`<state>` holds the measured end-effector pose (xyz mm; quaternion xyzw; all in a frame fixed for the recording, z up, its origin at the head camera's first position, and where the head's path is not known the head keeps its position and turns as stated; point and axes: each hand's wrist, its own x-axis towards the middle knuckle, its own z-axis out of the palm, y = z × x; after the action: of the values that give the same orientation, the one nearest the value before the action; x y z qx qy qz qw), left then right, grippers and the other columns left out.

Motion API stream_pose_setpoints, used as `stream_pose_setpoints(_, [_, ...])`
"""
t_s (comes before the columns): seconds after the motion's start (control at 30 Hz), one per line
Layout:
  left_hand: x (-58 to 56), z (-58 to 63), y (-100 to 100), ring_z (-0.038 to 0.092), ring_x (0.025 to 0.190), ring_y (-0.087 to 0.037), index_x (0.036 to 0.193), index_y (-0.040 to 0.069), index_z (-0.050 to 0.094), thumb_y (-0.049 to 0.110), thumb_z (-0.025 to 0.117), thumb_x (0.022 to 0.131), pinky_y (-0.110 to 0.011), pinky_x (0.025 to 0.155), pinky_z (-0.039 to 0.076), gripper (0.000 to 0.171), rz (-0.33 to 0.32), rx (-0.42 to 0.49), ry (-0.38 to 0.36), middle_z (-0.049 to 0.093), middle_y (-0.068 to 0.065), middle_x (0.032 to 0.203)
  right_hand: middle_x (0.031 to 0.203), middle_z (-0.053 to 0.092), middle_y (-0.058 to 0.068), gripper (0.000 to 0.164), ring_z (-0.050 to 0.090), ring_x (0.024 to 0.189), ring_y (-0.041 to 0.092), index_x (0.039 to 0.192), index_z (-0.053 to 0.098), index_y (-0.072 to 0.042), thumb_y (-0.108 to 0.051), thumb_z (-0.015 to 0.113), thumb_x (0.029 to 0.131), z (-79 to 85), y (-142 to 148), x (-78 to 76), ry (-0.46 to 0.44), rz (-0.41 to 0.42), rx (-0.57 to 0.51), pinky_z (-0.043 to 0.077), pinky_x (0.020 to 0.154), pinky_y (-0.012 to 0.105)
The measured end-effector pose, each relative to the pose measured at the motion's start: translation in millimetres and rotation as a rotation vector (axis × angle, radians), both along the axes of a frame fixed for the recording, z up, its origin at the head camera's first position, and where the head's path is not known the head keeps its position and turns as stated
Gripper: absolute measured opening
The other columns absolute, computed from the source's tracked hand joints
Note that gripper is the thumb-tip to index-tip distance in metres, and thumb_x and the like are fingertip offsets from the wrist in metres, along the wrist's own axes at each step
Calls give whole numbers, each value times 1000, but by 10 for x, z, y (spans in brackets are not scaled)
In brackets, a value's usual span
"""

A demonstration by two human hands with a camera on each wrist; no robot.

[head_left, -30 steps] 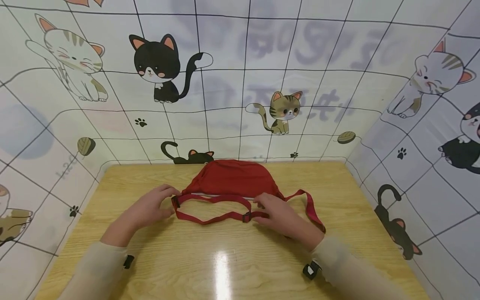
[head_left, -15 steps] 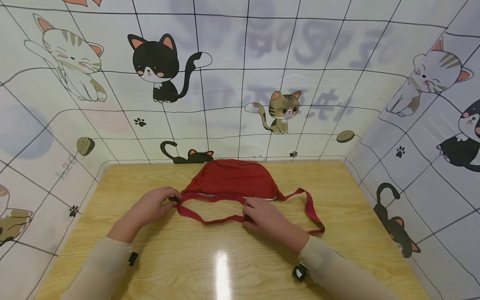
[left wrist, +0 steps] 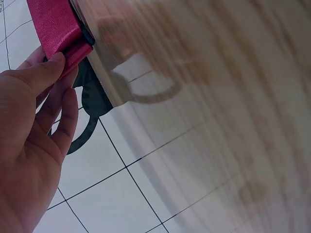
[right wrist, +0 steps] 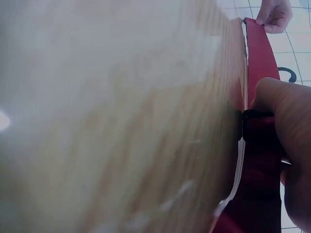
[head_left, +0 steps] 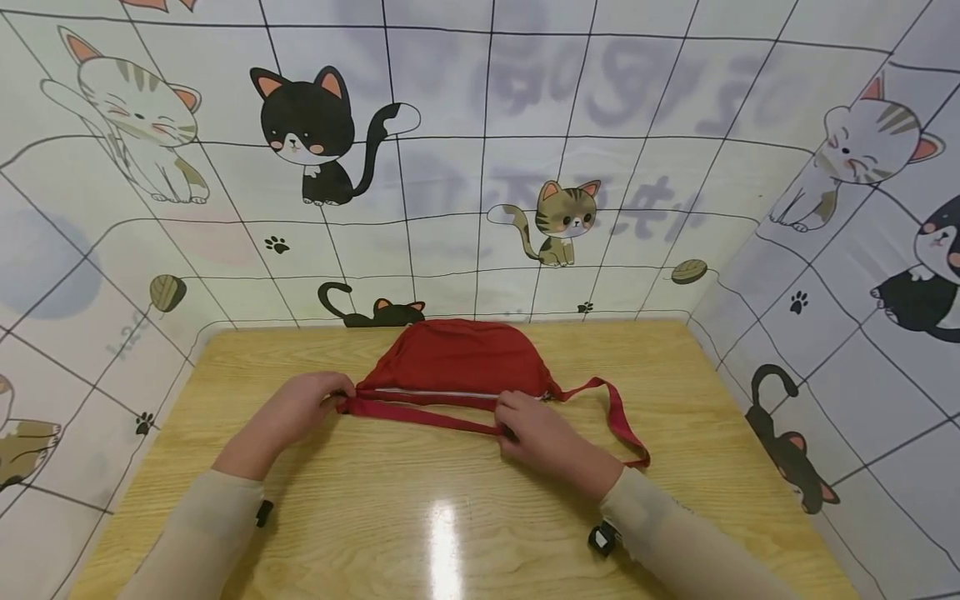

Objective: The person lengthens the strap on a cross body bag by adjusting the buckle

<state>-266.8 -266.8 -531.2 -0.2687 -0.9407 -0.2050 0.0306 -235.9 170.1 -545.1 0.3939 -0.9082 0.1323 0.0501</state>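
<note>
A red waist bag (head_left: 467, 357) lies flat at the back of the table, its zip along the front edge. Its red strap (head_left: 423, 416) runs doubled and taut in front of the zip. At the strap's left fold, my left hand (head_left: 309, 407) pinches the webbing between thumb and fingers; the left wrist view shows the folded strap (left wrist: 56, 26) under the thumb. My right hand (head_left: 546, 440) grips the strap further right, where a black slider buckle (right wrist: 257, 114) shows beside the thumb in the right wrist view. Fingers partly hide the buckle.
A loose loop of strap (head_left: 617, 412) trails off the bag's right corner onto the wooden table (head_left: 360, 517). Walls covered in cat-printed sheeting (head_left: 450, 125) enclose the table at the back and both sides. Small black cameras sit on both wrists.
Both hands have taken hold of the strap, the right hand first shifting left to the slider. The strap's open loop has been drawn into a narrow, straight doubled band. The bag stays put.
</note>
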Motion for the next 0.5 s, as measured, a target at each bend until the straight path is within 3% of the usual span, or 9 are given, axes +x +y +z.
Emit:
stream_pose_setpoints(0.3, [8,40,-20,69,86,-15,99,23,71,-6,84,93,-46,80,59,32,-5,-11,13,73,10,92,98,50,-7,25,51,93,13,96,60,-20,-16,85,93,15,44,-94,-24,-2,22,51,85,31])
stream_pose_setpoints(0.5, [10,100,-13,71,82,-15,96,23,72,-4,87,91,-47,76,60,31,-20,-51,67,76,11,90,99,52,-8,22,51,92,13,98,62,-20,-14,83,94,28,77,-140,-53,6,12,52,84,31])
